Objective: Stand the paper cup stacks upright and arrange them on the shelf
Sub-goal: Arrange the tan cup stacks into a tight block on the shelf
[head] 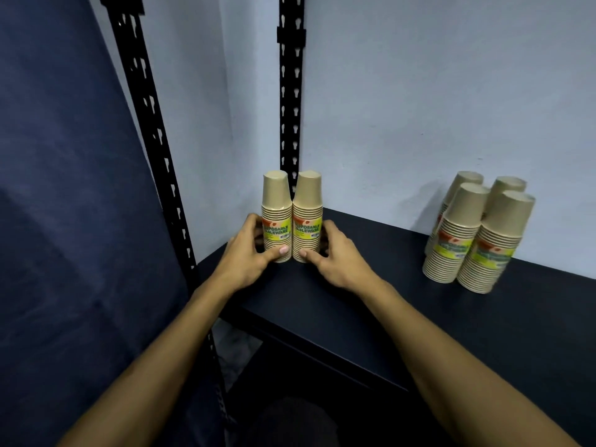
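I am looking down at the dark shelf [371, 285], working left to right. My left hand [250, 256] is curling round the left cup stack [276, 217], thumb pressing on its lower front. That stack is standing upright in the back left corner, long axis vertical, cups inverted so the closed bases are pointing up. Touching it on the right, the right cup stack [307, 217] is standing the same way, and my right hand [338, 256] is gripping it, thumb on its lower front. Both labels are facing me. Well apart to the right, a cluster of four stacks [477, 233] is standing near the wall [419, 108], bases up.
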`<state>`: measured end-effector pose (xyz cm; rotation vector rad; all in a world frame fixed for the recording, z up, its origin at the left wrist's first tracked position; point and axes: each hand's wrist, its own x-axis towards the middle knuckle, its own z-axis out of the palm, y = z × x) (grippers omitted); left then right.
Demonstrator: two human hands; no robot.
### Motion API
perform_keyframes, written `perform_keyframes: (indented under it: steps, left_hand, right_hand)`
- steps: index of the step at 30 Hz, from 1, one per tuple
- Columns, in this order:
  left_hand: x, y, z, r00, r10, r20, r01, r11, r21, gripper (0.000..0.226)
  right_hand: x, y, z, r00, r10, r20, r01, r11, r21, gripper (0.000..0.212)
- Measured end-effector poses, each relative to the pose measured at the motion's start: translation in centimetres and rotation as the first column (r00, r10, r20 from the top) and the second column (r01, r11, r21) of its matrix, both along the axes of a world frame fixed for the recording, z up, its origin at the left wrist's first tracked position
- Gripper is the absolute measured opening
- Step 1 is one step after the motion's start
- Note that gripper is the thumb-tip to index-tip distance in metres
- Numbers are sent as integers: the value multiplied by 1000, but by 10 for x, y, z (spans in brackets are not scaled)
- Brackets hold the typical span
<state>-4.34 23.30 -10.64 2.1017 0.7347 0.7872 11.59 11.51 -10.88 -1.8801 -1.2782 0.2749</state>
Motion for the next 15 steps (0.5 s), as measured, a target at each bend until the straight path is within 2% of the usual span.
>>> perform_keyframes:
  steps: [7, 15]
  left_hand:
    - [11, -43, 3, 994, -108, -20, 109, 994, 12, 57]
    - [63, -112, 3, 941, -338, -21, 338, 941, -13, 57]
  right_hand:
    - [9, -67, 0, 999, -30, 23, 30, 999, -21, 55]
    - [30, -179, 1, 989, -140, 35, 140, 990, 2, 53]
